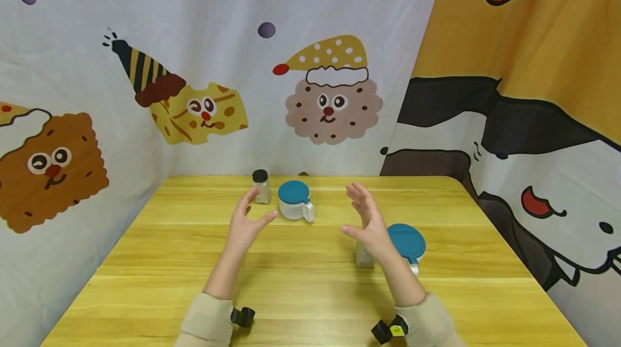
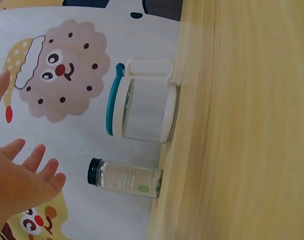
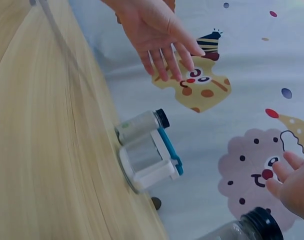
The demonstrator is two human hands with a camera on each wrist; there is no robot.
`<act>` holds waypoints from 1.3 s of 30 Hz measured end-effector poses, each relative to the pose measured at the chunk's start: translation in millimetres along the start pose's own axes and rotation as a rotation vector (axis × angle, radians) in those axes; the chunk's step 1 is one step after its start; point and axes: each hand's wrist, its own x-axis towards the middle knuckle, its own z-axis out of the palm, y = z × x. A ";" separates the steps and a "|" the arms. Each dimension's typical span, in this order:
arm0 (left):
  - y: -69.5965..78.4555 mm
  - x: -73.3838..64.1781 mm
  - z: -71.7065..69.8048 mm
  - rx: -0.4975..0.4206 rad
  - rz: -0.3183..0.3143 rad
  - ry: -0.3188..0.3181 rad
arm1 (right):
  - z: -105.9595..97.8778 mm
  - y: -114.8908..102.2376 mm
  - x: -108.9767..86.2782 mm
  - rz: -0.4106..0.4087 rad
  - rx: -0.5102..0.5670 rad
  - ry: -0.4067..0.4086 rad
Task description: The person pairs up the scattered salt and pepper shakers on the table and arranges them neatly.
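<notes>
Both hands hover over the wooden table with spread fingers, palms facing each other, nothing held. My left hand is in front of a small glass jar with a black lid. Just right of that jar stands a clear container with a blue lid and white handle. My right hand partly covers a second small glass jar, whose black cap shows in the right wrist view. Behind the right wrist, a second blue-lidded container is partly hidden by the forearm.
The yellow wood-grain table reaches back to a white curtain printed with cartoon biscuits and cheese. A yellow cartoon curtain hangs at the right. Small black cameras are strapped at both wrists.
</notes>
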 end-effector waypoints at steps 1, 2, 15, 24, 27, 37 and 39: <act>-1.0 0.7 -0.4 0.001 -0.002 0.001 | 1.6 -0.3 0.6 0.000 0.005 0.003; -1.8 1.2 -0.7 -0.001 -0.006 0.003 | 3.1 -0.6 1.1 0.000 0.011 0.006; -8.8 5.4 -2.5 -0.016 -0.036 0.045 | 18.9 2.2 4.0 0.048 0.022 0.035; -15.1 13.7 -3.5 -0.002 -0.060 0.044 | 28.6 9.9 11.3 0.091 0.017 0.074; -17.3 18.9 -4.4 0.006 -0.052 0.049 | 31.4 12.7 15.6 0.131 0.002 0.090; -24.1 30.1 -10.0 0.042 -0.065 0.044 | 46.2 -0.5 23.4 0.210 -0.080 0.123; -24.9 32.5 -11.3 0.046 -0.065 0.054 | 49.5 -1.9 25.3 0.216 -0.085 0.132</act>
